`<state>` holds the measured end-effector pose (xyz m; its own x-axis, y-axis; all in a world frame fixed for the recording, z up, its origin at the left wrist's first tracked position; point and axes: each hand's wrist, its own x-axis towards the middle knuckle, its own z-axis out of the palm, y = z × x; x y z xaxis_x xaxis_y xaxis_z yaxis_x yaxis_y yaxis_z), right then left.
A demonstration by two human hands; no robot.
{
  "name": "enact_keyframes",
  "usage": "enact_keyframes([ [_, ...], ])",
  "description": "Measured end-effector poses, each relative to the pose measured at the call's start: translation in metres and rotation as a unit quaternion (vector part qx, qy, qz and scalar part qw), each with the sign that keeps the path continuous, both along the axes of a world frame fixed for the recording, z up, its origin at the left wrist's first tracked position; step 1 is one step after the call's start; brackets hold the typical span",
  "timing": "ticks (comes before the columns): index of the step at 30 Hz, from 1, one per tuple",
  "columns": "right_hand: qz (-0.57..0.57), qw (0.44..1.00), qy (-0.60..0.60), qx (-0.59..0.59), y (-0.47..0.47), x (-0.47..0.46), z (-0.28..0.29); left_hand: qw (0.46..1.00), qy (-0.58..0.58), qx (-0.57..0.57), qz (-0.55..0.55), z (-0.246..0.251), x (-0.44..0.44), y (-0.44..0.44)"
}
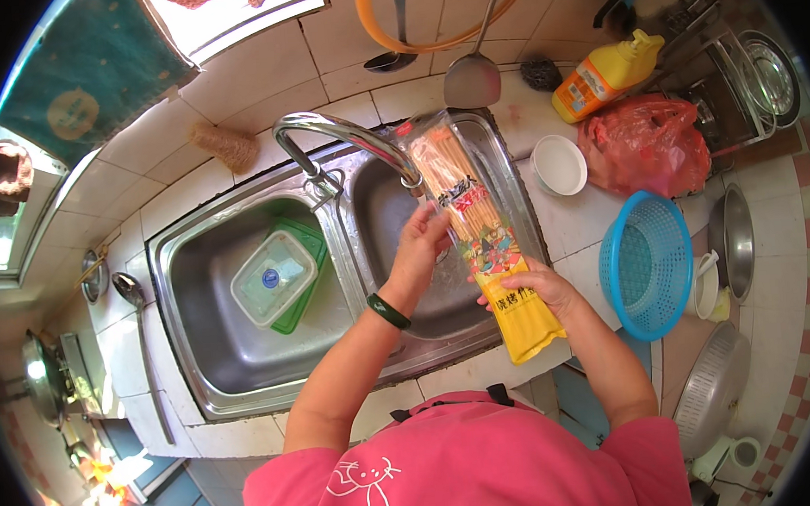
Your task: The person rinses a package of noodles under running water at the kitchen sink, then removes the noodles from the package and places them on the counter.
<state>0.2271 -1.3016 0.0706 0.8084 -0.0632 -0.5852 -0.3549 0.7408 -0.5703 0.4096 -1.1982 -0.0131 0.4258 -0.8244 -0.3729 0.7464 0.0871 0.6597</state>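
Observation:
A long plastic packet of bamboo skewers point(469, 214) is held slantwise over the right basin point(407, 281) of a steel double sink. Its upper part is clear film, and its lower end is printed yellow. My right hand point(543, 290) grips the packet near the yellow end. Against its left edge, about halfway up, are the fingers of my left hand point(422, 241); a dark green bangle point(388, 311) circles that wrist. The chrome faucet point(349, 134) arches beside the top of the packet, its spout close to the film. Part of the right basin is hidden behind the packet and hands.
The left basin point(216, 355) holds a lidded plastic container point(274, 278) over a green tray point(314, 241). At right are a white bowl point(560, 165), red plastic bag point(642, 144), blue colander point(646, 266) and yellow pump bottle point(606, 77). A spatula point(472, 80) hangs behind; a ladle point(142, 338) lies left.

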Motion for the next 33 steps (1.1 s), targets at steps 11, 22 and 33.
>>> enact_keyframes([
  [11, 0.026, 0.999, 0.031, 0.005, 0.007, -0.020, 0.001, 0.995, -0.053, -0.061, 0.062, 0.008, 0.024, -0.021],
  [22, 0.050, 0.997, 0.064, 0.016, 0.005, -0.019, 0.002, 0.996, 0.038, 0.001, 0.075, 0.005, 0.001, -0.020],
  [33, 0.054, 0.993, 0.107, 0.005, 0.003, -0.070, 0.028, 0.994, 0.065, -0.085, -0.033, -0.006, 0.075, -0.019],
])
